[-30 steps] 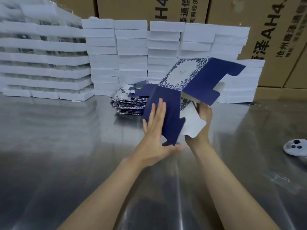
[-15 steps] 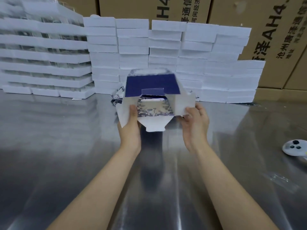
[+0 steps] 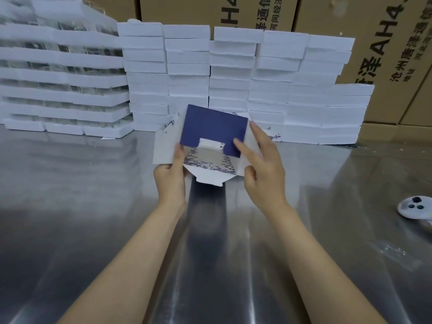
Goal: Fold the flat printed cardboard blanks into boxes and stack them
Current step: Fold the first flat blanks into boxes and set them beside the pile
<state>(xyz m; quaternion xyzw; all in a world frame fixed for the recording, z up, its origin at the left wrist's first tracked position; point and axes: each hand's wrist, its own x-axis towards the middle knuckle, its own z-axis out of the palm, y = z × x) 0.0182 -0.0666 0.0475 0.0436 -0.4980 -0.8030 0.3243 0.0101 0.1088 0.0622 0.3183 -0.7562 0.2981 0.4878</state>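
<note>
Head view: half-folded box (image 3: 211, 146) held up between both hands, above the steel table (image 3: 93, 218). Left hand (image 3: 170, 176) clamped on its left white flap; right hand (image 3: 261, 169) with straight fingers pressing the blue flap. Beyond the hands, stacked white boxes (image 3: 233, 73).

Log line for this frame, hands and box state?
step: folding box end | left hand: grips box blank | right hand: fingers press blue flap | flap: not tucked

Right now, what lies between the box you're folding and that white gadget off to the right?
Only bare, shiny metal table lies between the box and the white gadget, as the head view shows.
</note>
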